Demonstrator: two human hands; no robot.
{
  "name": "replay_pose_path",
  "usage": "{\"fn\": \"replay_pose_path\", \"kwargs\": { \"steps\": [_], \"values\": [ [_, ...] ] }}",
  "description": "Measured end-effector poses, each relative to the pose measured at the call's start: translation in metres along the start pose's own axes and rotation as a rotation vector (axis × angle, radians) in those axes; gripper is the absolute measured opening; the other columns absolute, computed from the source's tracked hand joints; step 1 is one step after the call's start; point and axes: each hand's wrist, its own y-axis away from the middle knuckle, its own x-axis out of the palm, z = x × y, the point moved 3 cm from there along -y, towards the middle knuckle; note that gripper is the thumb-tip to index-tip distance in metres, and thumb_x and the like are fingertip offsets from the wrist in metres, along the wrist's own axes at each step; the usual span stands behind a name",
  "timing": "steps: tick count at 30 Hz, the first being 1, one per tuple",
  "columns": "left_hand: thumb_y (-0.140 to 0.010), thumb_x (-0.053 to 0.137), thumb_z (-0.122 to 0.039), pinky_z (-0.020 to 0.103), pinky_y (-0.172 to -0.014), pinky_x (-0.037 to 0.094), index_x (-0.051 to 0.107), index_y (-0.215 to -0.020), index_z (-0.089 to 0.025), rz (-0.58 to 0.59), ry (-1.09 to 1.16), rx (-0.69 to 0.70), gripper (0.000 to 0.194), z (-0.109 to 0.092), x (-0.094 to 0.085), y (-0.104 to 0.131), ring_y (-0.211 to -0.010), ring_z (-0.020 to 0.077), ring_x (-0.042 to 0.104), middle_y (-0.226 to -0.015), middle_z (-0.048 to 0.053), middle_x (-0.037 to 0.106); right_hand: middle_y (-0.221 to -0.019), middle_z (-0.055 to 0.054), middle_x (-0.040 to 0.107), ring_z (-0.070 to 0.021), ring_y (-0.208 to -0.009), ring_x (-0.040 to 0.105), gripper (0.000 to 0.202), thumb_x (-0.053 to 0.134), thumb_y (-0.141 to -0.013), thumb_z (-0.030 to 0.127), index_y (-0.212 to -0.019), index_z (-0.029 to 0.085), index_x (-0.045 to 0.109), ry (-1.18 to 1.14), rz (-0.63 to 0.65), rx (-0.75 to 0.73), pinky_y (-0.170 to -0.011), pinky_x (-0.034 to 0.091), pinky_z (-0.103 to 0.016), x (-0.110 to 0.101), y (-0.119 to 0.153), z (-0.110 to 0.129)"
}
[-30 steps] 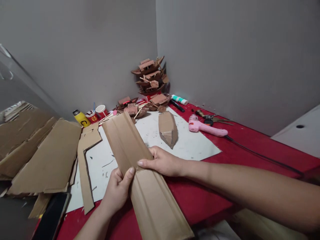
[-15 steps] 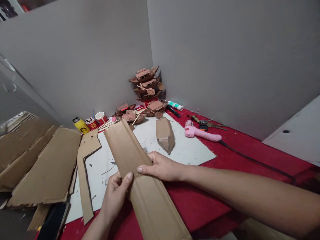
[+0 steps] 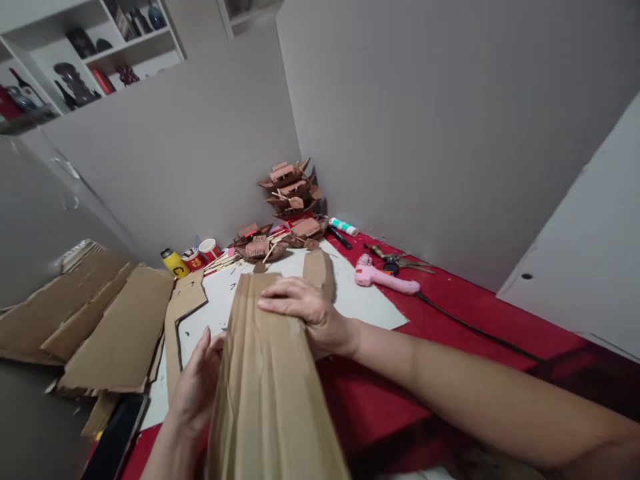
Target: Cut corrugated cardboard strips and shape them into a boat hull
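A long creased piece of cardboard (image 3: 280,400) runs from the bottom of the view towards the middle. My right hand (image 3: 313,313) grips it near its far right edge, fingers laid over the top face and the thumb out of sight. Along the left edge, my left hand (image 3: 193,387) stands with thumb raised and fingers apart; some fingertips are hidden behind the cardboard, and I cannot tell whether they touch it. Just beyond my right hand lies a boat-shaped cardboard piece (image 3: 319,270), partly covered by that hand.
A white sheet (image 3: 370,303) covers part of the red table (image 3: 450,333). Several small model boats (image 3: 287,190) are stacked in the corner. A pink glue gun (image 3: 385,277) with a cable lies right, near pliers (image 3: 400,260). Cardboard sheets (image 3: 120,327) lean at left, beside paper cups (image 3: 209,250).
The cardboard has turned and tilted, showing a creased face. My right hand has moved onto its far end, and my left hand has loosened from its pinch. The view has shifted upward.
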Motion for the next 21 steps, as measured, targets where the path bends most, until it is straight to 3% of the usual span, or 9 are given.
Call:
{"fn": "replay_pose_path", "kwargs": {
  "steps": [3, 5, 8, 10, 11, 14, 17, 19, 21],
  "values": [
    [-0.077, 0.06, -0.05, 0.043, -0.094, 0.044, 0.064, -0.115, -0.011, 0.109, 0.091, -0.158, 0.055, 0.01, 0.019, 0.016, -0.103, 0.0334, 0.063, -0.1, 0.014, 0.072, -0.112, -0.011, 0.066, -0.0238, -0.109, 0.054, 0.029, 0.044, -0.092, 0.027, -0.112, 0.022, 0.064, 0.202, 0.158, -0.159, -0.097, 0.033, -0.049, 0.007, 0.005, 0.004],
    [-0.076, 0.059, -0.052, 0.046, -0.096, 0.043, 0.064, -0.115, -0.012, 0.188, 0.168, -0.261, 0.056, 0.02, 0.031, 0.024, -0.107, 0.0351, 0.061, -0.1, 0.014, 0.072, -0.116, -0.009, 0.065, -0.0236, -0.113, 0.052, 0.031, 0.04, -0.094, 0.026, -0.113, 0.023, 0.064, 0.264, 0.191, -0.182, -0.102, 0.026, -0.052, 0.009, 0.007, 0.008],
    [-0.072, 0.061, -0.054, 0.05, -0.095, 0.043, 0.068, -0.107, -0.01, 0.292, 0.203, -0.378, 0.057, 0.035, 0.046, 0.032, -0.105, 0.0387, 0.062, -0.101, 0.017, 0.072, -0.119, -0.011, 0.063, -0.0261, -0.118, 0.048, 0.037, 0.037, -0.094, 0.037, -0.117, 0.022, 0.062, 0.281, 0.201, -0.218, -0.104, 0.022, -0.055, 0.008, 0.009, 0.014],
    [-0.068, 0.068, -0.044, 0.048, -0.093, 0.046, 0.071, -0.096, -0.009, 0.259, 0.206, -0.382, 0.046, 0.039, 0.049, 0.032, -0.1, 0.0379, 0.064, -0.098, 0.016, 0.073, -0.122, -0.012, 0.061, -0.0275, -0.121, 0.046, 0.039, 0.04, -0.092, 0.041, -0.119, 0.021, 0.06, 0.295, 0.206, -0.207, -0.105, 0.021, -0.056, 0.007, 0.008, 0.016],
    [-0.066, 0.07, -0.036, 0.046, -0.091, 0.047, 0.072, -0.091, -0.01, 0.186, 0.201, -0.348, 0.036, 0.038, 0.048, 0.03, -0.097, 0.0357, 0.066, -0.095, 0.014, 0.073, -0.124, -0.012, 0.06, -0.0272, -0.123, 0.045, 0.037, 0.042, -0.091, 0.037, -0.12, 0.021, 0.059, 0.308, 0.195, -0.167, -0.106, 0.021, -0.056, 0.007, 0.007, 0.015],
    [-0.064, 0.071, -0.018, 0.039, -0.085, 0.052, 0.07, -0.078, -0.014, -0.115, 0.139, -0.183, 0.014, 0.027, 0.037, 0.021, -0.087, 0.0276, 0.07, -0.08, 0.006, 0.075, -0.13, -0.015, 0.054, -0.0246, -0.126, 0.042, 0.039, 0.045, -0.087, 0.019, -0.125, 0.019, 0.055, 0.28, 0.05, 0.072, -0.106, 0.027, -0.051, 0.003, 0.002, 0.007],
    [-0.067, 0.07, -0.017, 0.034, -0.08, 0.054, 0.069, -0.079, -0.014, -0.289, 0.082, -0.003, 0.012, 0.009, 0.026, 0.007, -0.08, 0.022, 0.07, -0.076, 0.003, 0.074, -0.117, -0.015, 0.061, -0.0224, -0.111, 0.055, 0.035, 0.048, -0.087, 0.024, -0.12, 0.015, 0.057, -0.027, -0.101, 0.469, -0.097, 0.042, -0.043, 0.0, 0.0, -0.006],
    [-0.067, 0.071, -0.019, 0.032, -0.078, 0.054, 0.069, -0.082, -0.013, -0.326, 0.079, 0.081, 0.016, 0.0, 0.022, -0.004, -0.077, 0.02, 0.07, -0.077, 0.003, 0.074, -0.092, -0.01, 0.067, -0.0185, -0.082, 0.064, 0.031, 0.049, -0.087, 0.037, -0.104, 0.014, 0.062, -0.358, -0.025, 0.777, -0.078, 0.052, -0.035, 0.008, 0.004, -0.012],
    [-0.064, 0.074, -0.023, 0.032, -0.075, 0.054, 0.068, -0.083, -0.012, -0.308, 0.078, 0.128, 0.022, -0.005, 0.022, -0.015, -0.076, 0.0205, 0.069, -0.077, 0.004, 0.074, -0.068, -0.003, 0.063, -0.013, -0.057, 0.059, 0.036, 0.052, -0.084, 0.048, -0.083, 0.014, 0.061, -0.625, 0.137, 1.004, -0.055, 0.049, -0.026, 0.021, 0.011, -0.012]
  ]
}}
